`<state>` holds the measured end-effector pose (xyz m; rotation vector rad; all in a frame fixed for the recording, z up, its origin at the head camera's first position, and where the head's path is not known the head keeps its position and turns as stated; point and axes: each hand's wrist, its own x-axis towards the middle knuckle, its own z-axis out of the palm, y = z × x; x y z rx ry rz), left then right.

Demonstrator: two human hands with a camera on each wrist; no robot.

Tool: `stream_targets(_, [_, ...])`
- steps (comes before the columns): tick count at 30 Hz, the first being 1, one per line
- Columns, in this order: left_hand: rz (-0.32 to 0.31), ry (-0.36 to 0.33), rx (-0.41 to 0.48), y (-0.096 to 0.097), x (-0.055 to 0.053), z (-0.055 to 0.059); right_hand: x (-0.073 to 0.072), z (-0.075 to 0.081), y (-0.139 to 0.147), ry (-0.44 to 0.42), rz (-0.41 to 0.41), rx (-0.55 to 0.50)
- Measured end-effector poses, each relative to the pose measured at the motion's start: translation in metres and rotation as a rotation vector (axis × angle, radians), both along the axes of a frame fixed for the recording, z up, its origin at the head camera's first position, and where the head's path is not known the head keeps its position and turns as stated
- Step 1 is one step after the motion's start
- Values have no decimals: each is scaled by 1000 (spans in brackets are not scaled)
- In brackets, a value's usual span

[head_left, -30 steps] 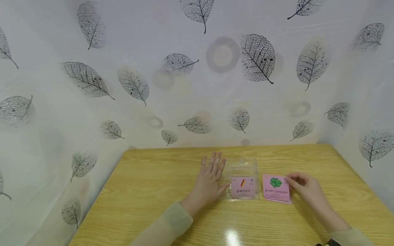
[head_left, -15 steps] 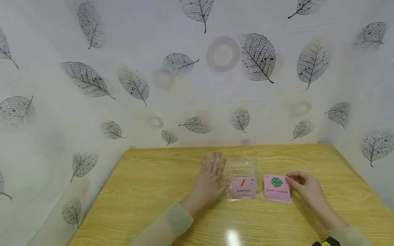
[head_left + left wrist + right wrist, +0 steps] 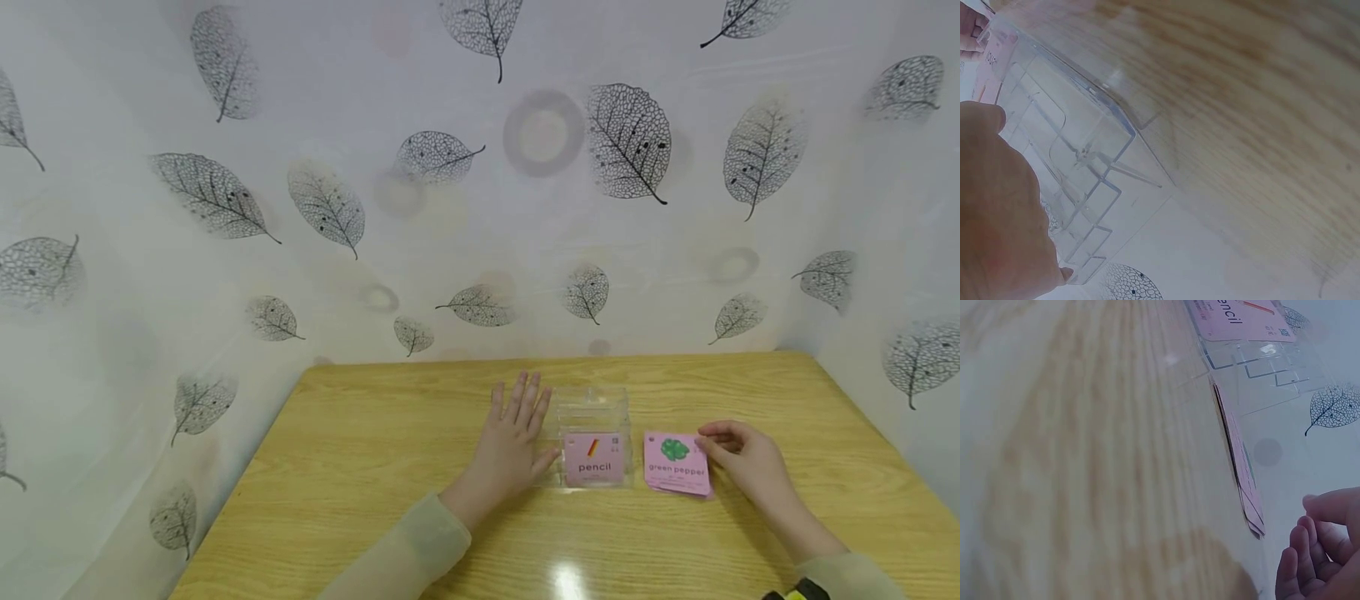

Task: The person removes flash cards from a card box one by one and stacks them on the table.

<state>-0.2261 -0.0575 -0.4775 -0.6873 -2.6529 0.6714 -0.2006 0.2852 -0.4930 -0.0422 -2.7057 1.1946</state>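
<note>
A clear plastic stepped card holder (image 3: 591, 410) stands on the table, a pink card printed "pencil" (image 3: 594, 460) at its front. My left hand (image 3: 510, 442) rests along the holder's left side, fingers straight and spread; in the left wrist view its thumb (image 3: 988, 115) is by the front edge. To the right of the holder lies a small stack of pink cards (image 3: 677, 479), the top one printed "green pepper". My right hand (image 3: 746, 458) is at the stack's upper right corner, fingers loosely bent; in the right wrist view its fingertips (image 3: 1300, 534) show no card between them.
The holder and cards sit on a wood-grain table (image 3: 360, 467). White sheeting (image 3: 465, 233) with a leaf print stands behind the table and at both sides. Black and yellow gear (image 3: 798, 590) shows by the right sleeve.
The green pepper cards have shifted slightly right, away from the holder, and the stack's edges have drawn closer together. The right hand moved slightly with them. The left hand has stayed in place.
</note>
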Motion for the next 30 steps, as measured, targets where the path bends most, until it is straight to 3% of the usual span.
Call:
stream_targets(11, [-2, 2, 22, 0, 2, 2, -1, 0, -1, 14, -3, 24])
stream_targets(23, [0, -9, 11, 0, 2, 2, 1, 5, -4, -41, 25, -5])
stream_targets(30, [1, -15, -1, 0, 2, 3, 0, 5, -6, -11, 26, -14])
